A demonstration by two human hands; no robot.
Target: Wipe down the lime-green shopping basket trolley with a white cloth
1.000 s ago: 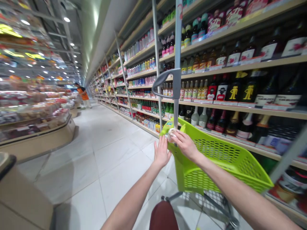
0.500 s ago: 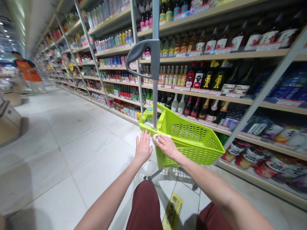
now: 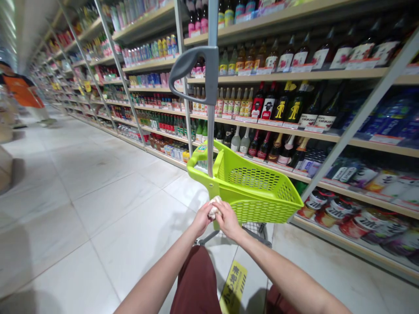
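At the bottom of my view are my maroon trousers (image 3: 196, 283), and just ahead of them both my hands have come together in front of the lime-green shopping basket (image 3: 252, 183). Half a second ago my left hand (image 3: 203, 220) was spread open and apart from my right hand (image 3: 228, 220), which was pressing the white wad against the basket. Now both are partly closed and pinch the wad of white tissue (image 3: 214, 207) between them, just off the basket's front. My fingers hide much of it, so I cannot tell whether it is tissue or cloth.

A grey handle (image 3: 193, 65) sits on the metal pole (image 3: 211, 109), which rises from the basket and is cut off by the top edge. A yellow floor sticker (image 3: 233, 288) runs off the bottom edge, its print hard to read. Beyond stand shelves of bottles (image 3: 268, 104). A person in an orange apron (image 3: 21, 91), further left than before, is cut off by the frame.
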